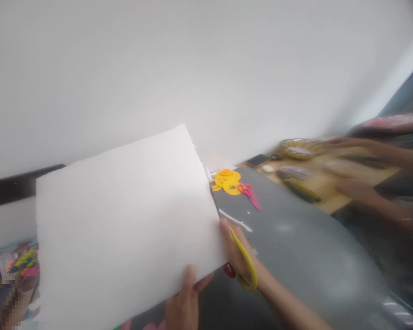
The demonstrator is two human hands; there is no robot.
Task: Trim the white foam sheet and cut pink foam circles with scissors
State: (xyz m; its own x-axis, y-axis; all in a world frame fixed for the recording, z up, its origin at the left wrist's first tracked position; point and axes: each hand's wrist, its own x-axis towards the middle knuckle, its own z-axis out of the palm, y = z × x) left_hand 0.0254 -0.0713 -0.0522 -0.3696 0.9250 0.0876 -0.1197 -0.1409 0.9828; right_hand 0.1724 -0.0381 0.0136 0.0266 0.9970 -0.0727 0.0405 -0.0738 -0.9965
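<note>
A large white sheet of card (131, 220) with slightly ragged edges fills the middle of the head view, tilted up towards me. My left hand (184, 300) pinches its bottom edge, thumb on the near face and fingers behind. At the sheet's right edge my right hand (237, 250) is closed round scissors with yellow and red handles (249, 275). Part of a dark blade shows along that edge; the rest is hidden by the sheet. Beyond the right hand, thin white paper strips (237, 221) lie on the dark grey table (289, 247).
Yellow paper rings and discs (227, 179) lie by pink scissors (251, 197). A phone (259, 160) and a wire basket (301, 149) are further back. At right, another person's blurred hands (358, 190) reach over a wooden surface. Colourful items (24, 261) sit at left.
</note>
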